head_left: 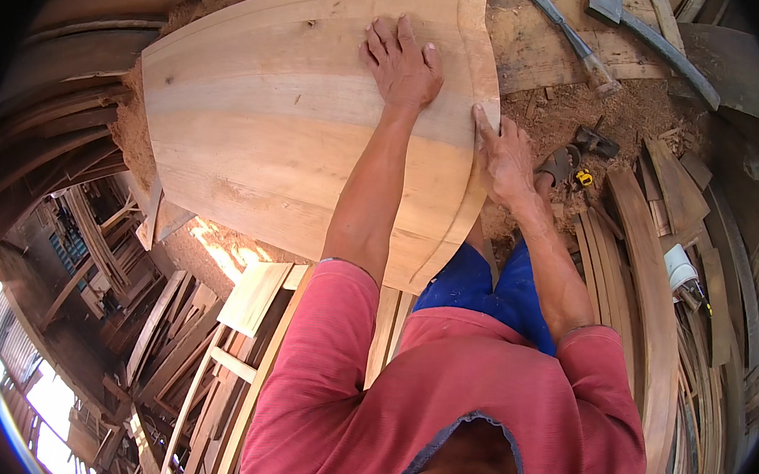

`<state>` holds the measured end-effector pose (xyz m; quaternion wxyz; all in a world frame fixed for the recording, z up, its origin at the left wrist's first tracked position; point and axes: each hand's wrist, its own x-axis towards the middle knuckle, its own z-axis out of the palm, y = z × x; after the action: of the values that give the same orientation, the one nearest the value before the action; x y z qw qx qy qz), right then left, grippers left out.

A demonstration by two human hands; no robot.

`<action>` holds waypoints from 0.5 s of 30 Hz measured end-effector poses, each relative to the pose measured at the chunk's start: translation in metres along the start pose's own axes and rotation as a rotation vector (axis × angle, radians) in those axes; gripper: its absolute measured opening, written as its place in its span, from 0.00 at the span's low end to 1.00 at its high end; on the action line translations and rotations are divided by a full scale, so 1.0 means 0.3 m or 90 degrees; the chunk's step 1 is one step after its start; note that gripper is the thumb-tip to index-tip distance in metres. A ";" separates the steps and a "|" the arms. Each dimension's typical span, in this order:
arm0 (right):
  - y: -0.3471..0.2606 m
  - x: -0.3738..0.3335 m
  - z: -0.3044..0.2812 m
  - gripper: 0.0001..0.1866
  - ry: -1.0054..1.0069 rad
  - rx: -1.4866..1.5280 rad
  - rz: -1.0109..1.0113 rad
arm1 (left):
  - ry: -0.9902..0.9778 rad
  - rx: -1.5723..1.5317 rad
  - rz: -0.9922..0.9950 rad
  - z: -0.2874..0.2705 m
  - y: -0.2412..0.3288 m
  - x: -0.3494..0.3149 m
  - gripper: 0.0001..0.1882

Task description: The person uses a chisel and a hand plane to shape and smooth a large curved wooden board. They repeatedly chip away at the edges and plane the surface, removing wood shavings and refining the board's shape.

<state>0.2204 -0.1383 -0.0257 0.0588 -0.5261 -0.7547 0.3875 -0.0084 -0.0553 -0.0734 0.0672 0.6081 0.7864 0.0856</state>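
A large pale wooden panel [263, 130], built from joined boards with a curved outline, lies flat in front of me. Dark lines run along its right border. My left hand [402, 69] rests palm down on its upper part, fingers spread. At the right edge, my right hand [507, 162] is closed, its index finger extended against the border and the other fingers curled. Whatever those fingers grip is hidden. Beyond the panel's top right lies a chisel [569, 34] with a wooden handle.
A long-handled metal-headed tool [662, 50] lies at the upper right. A small dark hand plane [597, 141] and a yellow tape measure [585, 177] sit among shavings near my foot. Long planks [643, 338] line the right; stacked timber [179, 346] fills the lower left.
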 end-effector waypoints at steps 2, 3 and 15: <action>-0.030 -0.097 0.043 0.39 0.008 -0.003 0.013 | 0.021 -0.004 0.010 0.005 -0.006 -0.018 0.39; -0.043 -0.142 0.059 0.39 0.014 -0.011 0.017 | 0.050 0.011 0.022 0.016 -0.011 -0.015 0.38; -0.109 -0.509 0.179 0.33 -0.051 0.052 0.053 | 0.072 -0.060 0.040 0.032 -0.027 -0.023 0.39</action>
<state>0.2364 -0.2994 0.0070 0.0338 -0.5382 -0.7176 0.4407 -0.0123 -0.0636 -0.0845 0.0484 0.6230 0.7643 0.1593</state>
